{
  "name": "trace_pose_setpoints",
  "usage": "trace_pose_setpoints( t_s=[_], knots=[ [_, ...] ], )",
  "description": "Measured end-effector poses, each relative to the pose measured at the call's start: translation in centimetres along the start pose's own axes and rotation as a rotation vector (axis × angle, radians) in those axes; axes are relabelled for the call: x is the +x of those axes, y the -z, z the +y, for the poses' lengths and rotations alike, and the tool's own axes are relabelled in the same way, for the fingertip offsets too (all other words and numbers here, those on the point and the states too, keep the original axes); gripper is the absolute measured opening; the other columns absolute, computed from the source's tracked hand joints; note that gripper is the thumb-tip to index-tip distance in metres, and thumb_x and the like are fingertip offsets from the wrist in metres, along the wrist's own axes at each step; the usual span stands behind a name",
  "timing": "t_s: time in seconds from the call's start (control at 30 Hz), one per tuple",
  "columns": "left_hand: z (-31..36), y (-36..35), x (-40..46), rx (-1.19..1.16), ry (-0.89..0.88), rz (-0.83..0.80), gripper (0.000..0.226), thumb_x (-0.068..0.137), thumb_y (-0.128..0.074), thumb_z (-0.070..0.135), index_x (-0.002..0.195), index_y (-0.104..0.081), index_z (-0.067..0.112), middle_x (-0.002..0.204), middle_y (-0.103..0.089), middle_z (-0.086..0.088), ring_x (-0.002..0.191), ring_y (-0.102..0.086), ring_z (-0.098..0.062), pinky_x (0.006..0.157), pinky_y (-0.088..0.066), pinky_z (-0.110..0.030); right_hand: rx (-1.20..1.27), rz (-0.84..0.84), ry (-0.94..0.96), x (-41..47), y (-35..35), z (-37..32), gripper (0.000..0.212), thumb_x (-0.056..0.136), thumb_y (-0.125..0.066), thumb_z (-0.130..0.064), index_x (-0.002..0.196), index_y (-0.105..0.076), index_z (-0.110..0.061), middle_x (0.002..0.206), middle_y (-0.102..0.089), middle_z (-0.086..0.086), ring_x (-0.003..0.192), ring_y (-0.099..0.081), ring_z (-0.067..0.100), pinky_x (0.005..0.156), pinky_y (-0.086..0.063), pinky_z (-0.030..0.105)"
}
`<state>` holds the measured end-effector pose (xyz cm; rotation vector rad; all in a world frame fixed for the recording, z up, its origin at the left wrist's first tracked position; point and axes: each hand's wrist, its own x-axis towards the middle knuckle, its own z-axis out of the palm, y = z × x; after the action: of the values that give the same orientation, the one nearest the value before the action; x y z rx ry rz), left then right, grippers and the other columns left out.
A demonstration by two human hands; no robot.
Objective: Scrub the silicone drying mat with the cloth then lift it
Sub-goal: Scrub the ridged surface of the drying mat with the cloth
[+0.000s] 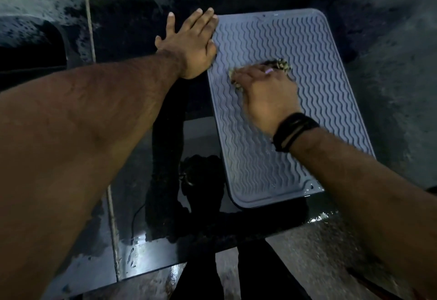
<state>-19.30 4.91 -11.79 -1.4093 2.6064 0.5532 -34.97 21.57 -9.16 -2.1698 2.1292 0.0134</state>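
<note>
Left hand (189, 46) lies flat-fingered at the floppy, wet-looking grey silicone mat (314, 67)'s edge, right hand (267, 96) grasps the cloth (281, 64); lift it by a corner.

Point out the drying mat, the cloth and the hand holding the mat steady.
drying mat (314, 67): head view, on the bare wavy-ribbed surface right of the cloth.
cloth (282, 63): head view, on the speckled bit showing beyond the fingers.
left hand (191, 44): head view, on the back of the hand.

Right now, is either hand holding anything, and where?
The right hand grips a bunched mottled cloth from above; the left hand holds nothing.
</note>
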Motion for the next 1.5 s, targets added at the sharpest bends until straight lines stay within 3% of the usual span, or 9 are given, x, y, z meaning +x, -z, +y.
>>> trace_pose_setpoints(
  t_s=[0.17, 0.3, 0.4, 0.57, 0.9, 1.0, 1.17, 1.33, 1.5],
  knots=[
    [0.1, 0.2, -0.1, -0.009, -0.012, -0.005, 0.065, 0.115, -0.019, 0.048, 0.175, 0.001, 0.035, 0.181, 0.013, 0.020, 0.167, 0.014, -0.009, 0.123, -0.003, -0.081, 0.037, -0.035, -0.004, -6.1, 0.6, -0.4, 0.063, 0.079, -0.031, -0.038, 0.131, -0.062, -0.022, 0.134, -0.065, 0.000, 0.120, -0.060, 0.034, 0.092, -0.052, 0.051],
    [0.4, 0.5, -0.5, -0.013, 0.000, -0.011, 0.064, 0.116, -0.020, 0.046, 0.175, 0.001, 0.034, 0.181, 0.013, 0.019, 0.167, 0.014, -0.009, 0.123, -0.001, -0.080, 0.068, 0.081, -0.017, -5.6, 2.0, -0.3, 0.059, 0.082, -0.029, -0.035, 0.128, -0.063, -0.023, 0.130, -0.067, 0.001, 0.106, -0.064, 0.034, 0.081, -0.056, 0.046],
    [0.5, 0.4, -0.5, -0.003, 0.010, -0.008, 0.064, 0.116, -0.019, 0.046, 0.175, 0.001, 0.034, 0.181, 0.014, 0.020, 0.167, 0.014, -0.008, 0.124, -0.001, -0.079, 0.080, 0.132, -0.064, -2.0, 2.5, 0.3, 0.054, 0.088, -0.031, -0.032, 0.133, -0.059, -0.025, 0.139, -0.061, -0.002, 0.119, -0.060, 0.030, 0.090, -0.052, 0.050],
    [0.4, 0.2, -0.2, 0.006, 0.011, -0.002, 0.064, 0.115, -0.019, 0.047, 0.175, 0.001, 0.035, 0.181, 0.013, 0.020, 0.167, 0.013, -0.008, 0.125, -0.002, -0.080, 0.016, -0.020, -0.011, -0.3, 0.1, 0.1, 0.053, 0.089, -0.037, -0.026, 0.138, -0.058, -0.026, 0.145, -0.057, -0.001, 0.133, -0.051, 0.030, 0.103, -0.046, 0.050],
    [-0.1, 0.0, 0.1, -0.015, 0.006, -0.015, 0.065, 0.114, -0.018, 0.051, 0.174, 0.003, 0.039, 0.180, 0.015, 0.022, 0.168, 0.016, -0.012, 0.122, -0.004, -0.082, 0.096, 0.102, -0.006, -6.7, 1.8, 0.1, 0.053, 0.081, -0.037, -0.031, 0.123, -0.068, -0.020, 0.124, -0.070, 0.002, 0.101, -0.067, 0.033, 0.077, -0.057, 0.047],
    [0.0, -0.1, 0.0, -0.017, 0.021, -0.015, 0.065, 0.114, -0.019, 0.052, 0.174, 0.003, 0.040, 0.180, 0.015, 0.022, 0.168, 0.016, -0.013, 0.122, -0.005, -0.082, 0.080, 0.140, -0.057, -3.4, 2.3, 0.4, 0.057, 0.083, -0.032, -0.033, 0.129, -0.064, -0.022, 0.133, -0.066, 0.000, 0.111, -0.065, 0.031, 0.083, -0.055, 0.050],
    [0.4, 0.2, -0.2, -0.014, 0.020, -0.010, 0.064, 0.115, -0.019, 0.048, 0.175, 0.002, 0.037, 0.181, 0.014, 0.022, 0.167, 0.015, -0.010, 0.123, -0.003, -0.081, 0.037, -0.006, -0.014, -2.3, 0.7, -0.5, 0.057, 0.082, -0.031, -0.032, 0.128, -0.064, -0.025, 0.137, -0.063, -0.003, 0.127, -0.057, 0.029, 0.098, -0.050, 0.050],
    [0.0, 0.1, 0.0, -0.021, 0.012, -0.019, 0.064, 0.115, -0.018, 0.050, 0.174, 0.003, 0.038, 0.181, 0.015, 0.022, 0.168, 0.015, -0.012, 0.122, -0.004, -0.082, 0.074, -0.027, -0.024, -8.3, 0.8, -0.2, 0.056, 0.080, -0.035, -0.035, 0.124, -0.067, -0.024, 0.128, -0.068, -0.003, 0.120, -0.061, 0.029, 0.089, -0.051, 0.048],
    [-0.3, -0.2, 0.2, -0.016, -0.001, -0.009, 0.066, 0.113, -0.017, 0.053, 0.174, 0.003, 0.039, 0.181, 0.014, 0.021, 0.168, 0.014, -0.013, 0.123, -0.004, -0.083, 0.148, 0.145, -0.032, -9.0, 1.6, 0.3, 0.047, 0.082, -0.042, -0.025, 0.118, -0.071, -0.021, 0.119, -0.072, 0.000, 0.094, -0.069, 0.032, 0.074, -0.057, 0.041]
  ],
)
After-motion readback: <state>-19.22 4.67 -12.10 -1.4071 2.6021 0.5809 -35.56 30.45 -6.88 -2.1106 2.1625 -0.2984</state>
